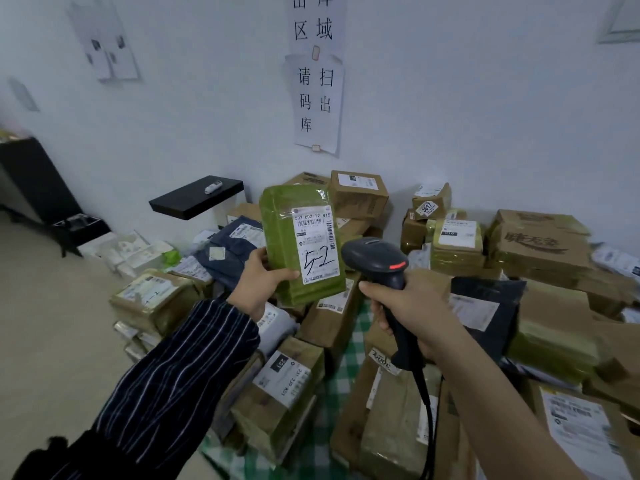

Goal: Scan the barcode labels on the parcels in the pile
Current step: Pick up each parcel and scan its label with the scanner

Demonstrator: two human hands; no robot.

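My left hand (260,278) grips a green taped parcel (282,237) by its lower left edge and holds it upright above the pile. The parcel's white barcode label (317,247), handwritten "5-2", faces me. My right hand (412,306) grips the handle of a black barcode scanner (377,261). The scanner's head sits just right of the label, with a red light showing on its side, and its cable (427,410) hangs down.
A pile of brown cardboard boxes (360,195), green parcels (457,247) and dark mailer bags (485,303) fills the floor against the white wall. A small black table (197,199) stands at the back left. Bare floor (52,341) lies to the left.
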